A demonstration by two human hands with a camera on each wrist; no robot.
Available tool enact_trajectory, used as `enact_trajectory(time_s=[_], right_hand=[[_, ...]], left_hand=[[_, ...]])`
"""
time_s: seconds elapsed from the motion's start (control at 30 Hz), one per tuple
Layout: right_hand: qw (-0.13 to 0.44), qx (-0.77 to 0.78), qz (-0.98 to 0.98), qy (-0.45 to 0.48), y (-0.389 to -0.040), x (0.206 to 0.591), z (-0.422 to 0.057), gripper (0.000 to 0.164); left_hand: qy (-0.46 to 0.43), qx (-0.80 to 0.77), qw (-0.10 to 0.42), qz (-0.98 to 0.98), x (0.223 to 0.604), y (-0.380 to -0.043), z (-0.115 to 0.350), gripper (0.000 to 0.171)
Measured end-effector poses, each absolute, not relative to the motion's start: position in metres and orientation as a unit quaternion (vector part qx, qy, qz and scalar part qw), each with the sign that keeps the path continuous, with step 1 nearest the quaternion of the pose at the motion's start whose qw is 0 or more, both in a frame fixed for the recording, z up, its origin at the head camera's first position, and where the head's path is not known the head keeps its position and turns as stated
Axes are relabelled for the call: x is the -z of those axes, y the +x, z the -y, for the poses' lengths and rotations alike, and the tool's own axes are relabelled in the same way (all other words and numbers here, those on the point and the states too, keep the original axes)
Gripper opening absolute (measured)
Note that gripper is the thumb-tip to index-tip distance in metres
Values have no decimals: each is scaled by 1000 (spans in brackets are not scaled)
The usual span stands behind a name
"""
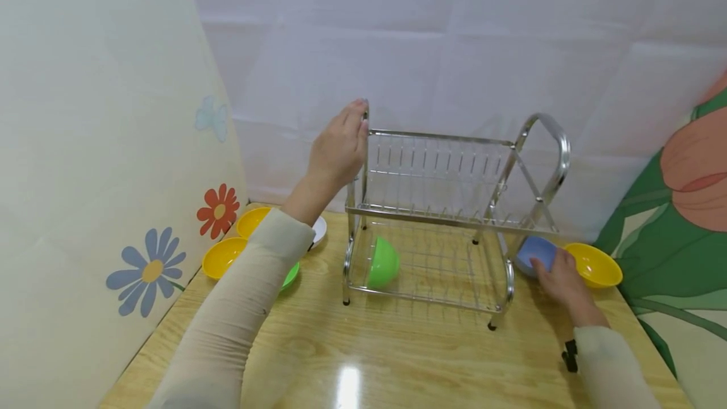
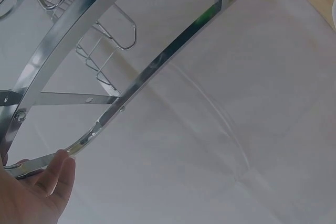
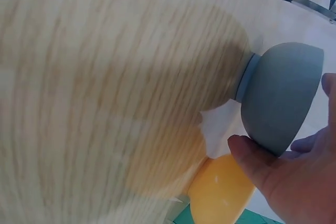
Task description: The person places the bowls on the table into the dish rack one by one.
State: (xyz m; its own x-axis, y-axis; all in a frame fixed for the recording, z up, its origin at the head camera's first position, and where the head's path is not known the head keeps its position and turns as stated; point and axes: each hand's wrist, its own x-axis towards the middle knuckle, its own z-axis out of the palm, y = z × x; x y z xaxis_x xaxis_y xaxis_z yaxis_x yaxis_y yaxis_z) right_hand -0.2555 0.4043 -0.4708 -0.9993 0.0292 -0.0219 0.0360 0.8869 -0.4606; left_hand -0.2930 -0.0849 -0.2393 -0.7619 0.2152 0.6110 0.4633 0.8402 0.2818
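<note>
A two-tier metal dish rack [image 1: 420,215] stands mid-table. My left hand [image 1: 337,150] holds the top of its left side frame; in the left wrist view the fingers [image 2: 63,174] bend round the curved metal bar [image 2: 79,142]. Inside the lower tier a green bowl [image 1: 384,264] stands on its side. To the right of the rack, my right hand [image 1: 568,283] pinches a blue bowl [image 1: 534,254] at its rim. In the right wrist view the thumb lies against the outside of that bowl [image 3: 283,95], which looks grey-blue there. Its far side is hidden.
A yellow bowl [image 1: 593,265] sits just right of the blue one, near the wall. On the left, partly behind my left arm, are two yellow dishes [image 1: 223,257], a green dish [image 1: 291,275] and a white dish [image 1: 320,230]. White cloth hangs behind the rack.
</note>
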Motion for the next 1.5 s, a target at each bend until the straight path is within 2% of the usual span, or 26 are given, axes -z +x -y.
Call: enact_trajectory(time_s=[0.6, 1.1, 1.5], right_hand=[[52, 210, -976, 25, -268, 473, -404, 117], [36, 197, -979, 29, -270, 480, -401, 121], [47, 213, -975, 48, -265, 477, -399, 124]], left_hand=[[-187, 216, 306, 908, 243, -296, 84, 49], [-184, 223, 312, 905, 244, -295, 84, 48], [-190, 227, 313, 902, 244, -295, 82, 48]])
